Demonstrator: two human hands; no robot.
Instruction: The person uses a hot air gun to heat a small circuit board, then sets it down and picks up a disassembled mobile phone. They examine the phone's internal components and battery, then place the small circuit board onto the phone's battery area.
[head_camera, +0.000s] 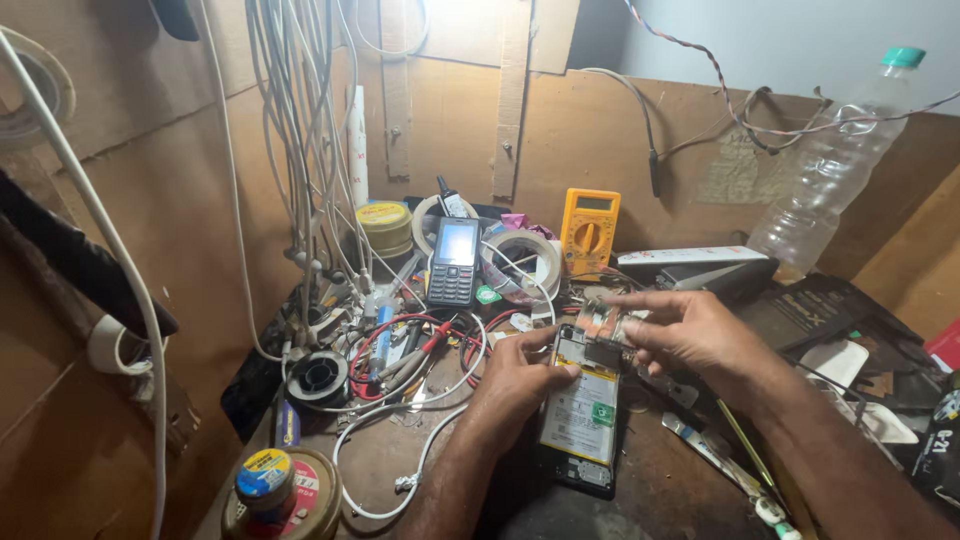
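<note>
Opened smartphone (582, 415) lies face-down on the wooden bench (380, 460), back cover off, battery and internals exposed. All positions below are ref. to this phone.

Left hand (515, 385): pressed on phone's left edge, thumb laid across the upper body, fingers wrapped at the side. It grips the phone, prob. to pin it flat so it can't slide.

Right hand (690, 330): at phone's top end, fingertips pinched on a small circuit board (603, 322) w/ metal shields, raised slightly above the frame (whether it is fully free of the phone can't be told). Pinch grip by the edges likely keeps fingers off the components.

Surroundings:
- Behind phone, toward the back wall: keypad phone (453, 262), screen lit, propped upright; yellow multimeter (590, 230) just right of it, standing against the wall.
- Between those two: tape roll (523, 262).
- Left of phone: red and white leads (420, 350) in a tangle; solder spool (318, 377) beyond.
- Near-left: round tin (280, 495) w/ a smaller cap on top.
- Far right-rear: clear plastic bottle (830, 170), leaning on the wall.
- Right, close by: tweezers (705, 445) flat on bench, within reach.
</note>
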